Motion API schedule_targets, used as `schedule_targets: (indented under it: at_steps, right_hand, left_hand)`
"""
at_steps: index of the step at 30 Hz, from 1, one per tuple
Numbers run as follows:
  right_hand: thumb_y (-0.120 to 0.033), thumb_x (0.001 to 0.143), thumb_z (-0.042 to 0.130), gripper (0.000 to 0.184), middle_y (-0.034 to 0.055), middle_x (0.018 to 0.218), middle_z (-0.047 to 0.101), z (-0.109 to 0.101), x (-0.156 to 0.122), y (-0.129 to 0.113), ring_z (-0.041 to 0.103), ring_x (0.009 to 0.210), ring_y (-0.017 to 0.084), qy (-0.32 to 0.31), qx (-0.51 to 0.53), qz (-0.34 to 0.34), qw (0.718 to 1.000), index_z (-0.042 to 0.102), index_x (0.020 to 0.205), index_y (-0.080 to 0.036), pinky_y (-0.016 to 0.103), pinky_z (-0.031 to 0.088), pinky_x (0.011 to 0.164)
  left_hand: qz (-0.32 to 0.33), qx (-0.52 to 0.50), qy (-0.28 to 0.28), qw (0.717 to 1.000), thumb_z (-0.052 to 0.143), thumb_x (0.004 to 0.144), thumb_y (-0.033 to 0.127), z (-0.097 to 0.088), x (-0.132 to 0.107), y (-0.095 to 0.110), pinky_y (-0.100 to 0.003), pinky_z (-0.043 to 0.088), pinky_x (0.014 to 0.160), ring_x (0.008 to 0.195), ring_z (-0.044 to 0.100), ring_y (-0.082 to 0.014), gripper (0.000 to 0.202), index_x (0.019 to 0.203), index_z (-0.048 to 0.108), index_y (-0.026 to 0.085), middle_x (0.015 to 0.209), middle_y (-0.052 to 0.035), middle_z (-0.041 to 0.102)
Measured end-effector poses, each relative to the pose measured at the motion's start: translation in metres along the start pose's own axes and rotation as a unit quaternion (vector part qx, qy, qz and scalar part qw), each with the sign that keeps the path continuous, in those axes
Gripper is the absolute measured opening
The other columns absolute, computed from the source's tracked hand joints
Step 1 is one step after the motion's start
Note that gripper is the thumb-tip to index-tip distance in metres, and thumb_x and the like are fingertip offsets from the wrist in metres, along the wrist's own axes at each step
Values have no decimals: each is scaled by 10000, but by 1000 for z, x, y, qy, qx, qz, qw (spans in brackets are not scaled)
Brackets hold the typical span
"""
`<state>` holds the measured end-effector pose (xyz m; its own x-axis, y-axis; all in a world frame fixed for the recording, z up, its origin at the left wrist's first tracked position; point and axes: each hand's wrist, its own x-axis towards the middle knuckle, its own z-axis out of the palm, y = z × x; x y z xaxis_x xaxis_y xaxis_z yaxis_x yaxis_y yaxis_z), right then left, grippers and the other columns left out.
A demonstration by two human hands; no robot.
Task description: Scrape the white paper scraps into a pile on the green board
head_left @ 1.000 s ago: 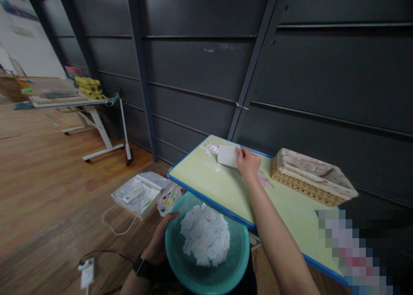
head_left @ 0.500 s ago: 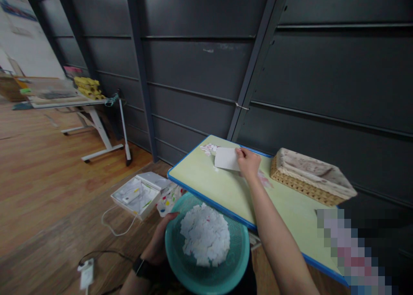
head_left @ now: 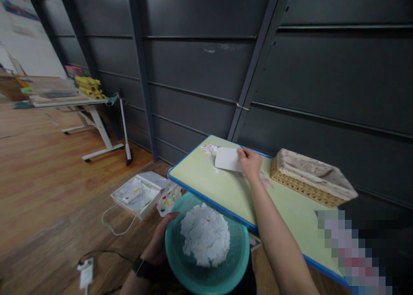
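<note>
My right hand [head_left: 251, 162] reaches across the pale green table [head_left: 232, 192] and pinches a white card [head_left: 227, 159] by its right edge, the card's lower edge resting on the tabletop. A small heap of white paper scraps [head_left: 209, 149] lies just left of the card near the table's far corner. My left hand [head_left: 160, 240] grips the left rim of a teal basin [head_left: 226, 273], held below the table's front edge. The basin holds a pile of white paper scraps [head_left: 204, 235].
A wicker basket [head_left: 309, 176] with a cloth lining stands on the table to the right. On the wooden floor to the left lie an open white box [head_left: 138, 194], a cable and a plug [head_left: 85, 275]. A white-legged desk [head_left: 93, 114] stands further left. Dark wall panels rise behind.
The white card shifted slightly left along the tabletop with my right hand, then settled. My left hand and the basin stayed where they were.
</note>
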<state>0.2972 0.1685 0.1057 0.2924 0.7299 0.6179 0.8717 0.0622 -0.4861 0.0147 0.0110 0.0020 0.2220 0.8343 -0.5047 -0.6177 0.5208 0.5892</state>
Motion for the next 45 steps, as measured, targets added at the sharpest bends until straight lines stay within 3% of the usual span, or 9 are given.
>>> schedule_targets:
  at_steps: [4, 9, 15, 18, 21, 29, 37, 41, 45]
  right_hand:
    - [-423, 816, 430, 413, 92, 792, 722, -1, 2, 1, 605, 724, 213, -30, 24, -6, 999, 747, 846, -161, 280, 350, 642]
    - [-441, 807, 429, 432, 93, 747, 715, -7, 5, 5, 596, 695, 215, -4, 19, 22, 1000, 747, 820, -149, 286, 331, 613]
    - [-426, 786, 461, 399, 92, 739, 716, -7, 7, 11, 596, 691, 219, -41, 22, 28, 999, 752, 791, -152, 288, 336, 611]
    - [-445, 798, 448, 428, 82, 705, 708, -7, 6, 10, 586, 667, 214, -20, 31, 41, 998, 750, 798, -142, 284, 332, 594]
    - [-444, 811, 440, 435, 87, 698, 706, -7, 5, 9, 578, 661, 215, -1, 14, 40, 999, 751, 806, -140, 282, 314, 581]
    - [-394, 839, 440, 388, 116, 778, 719, -8, 4, 6, 576, 676, 216, -7, -60, 28, 998, 749, 821, -158, 290, 273, 585]
    - [-377, 840, 430, 382, 124, 751, 709, -12, 3, 4, 571, 667, 215, 6, -89, 29, 996, 744, 810, -162, 293, 265, 586]
    - [-399, 851, 411, 407, 113, 764, 712, -13, 1, 0, 583, 700, 217, 30, -48, 27, 998, 743, 847, -162, 285, 292, 606]
    - [-438, 856, 394, 449, 98, 758, 713, -8, -1, -3, 591, 700, 213, 11, 2, 2, 1000, 744, 855, -157, 277, 322, 620]
  left_hand:
    - [-16, -1, 3, 1000, 662, 738, 255, 0, 0, 1, -278, 486, 466, 473, 626, -174, 118, 692, 650, 147, 554, -26, 703]
    - [-7, 5, -7, 1000, 670, 729, 271, 0, 0, 1, -271, 480, 463, 428, 597, -159, 136, 673, 645, 150, 513, -11, 678]
    - [-10, 12, 19, 1000, 641, 744, 246, 7, -6, 4, -273, 483, 465, 432, 607, -167, 110, 720, 657, 139, 533, -27, 699]
    - [-17, 8, 9, 1000, 631, 754, 235, 7, -6, 4, -274, 477, 463, 413, 588, -159, 120, 689, 654, 137, 526, -33, 699]
    - [-18, 8, 9, 1000, 636, 753, 251, 5, -5, 4, -268, 462, 453, 415, 585, -160, 166, 630, 640, 140, 492, -31, 680]
    - [-9, 2, -17, 1000, 651, 745, 264, 1, -2, 2, -268, 466, 475, 453, 605, -159, 131, 685, 661, 147, 572, -23, 711]
    - [-12, 2, -5, 1000, 656, 734, 247, 2, -3, 2, -268, 463, 472, 441, 593, -156, 123, 664, 659, 146, 560, -26, 703]
    - [-12, 4, -13, 1000, 653, 735, 260, 3, -3, 2, -268, 457, 465, 447, 585, -159, 150, 632, 650, 151, 501, -8, 663]
    - [-17, -6, -15, 1000, 669, 724, 266, 3, -3, 2, -271, 453, 461, 439, 579, -156, 131, 660, 654, 153, 518, -2, 666]
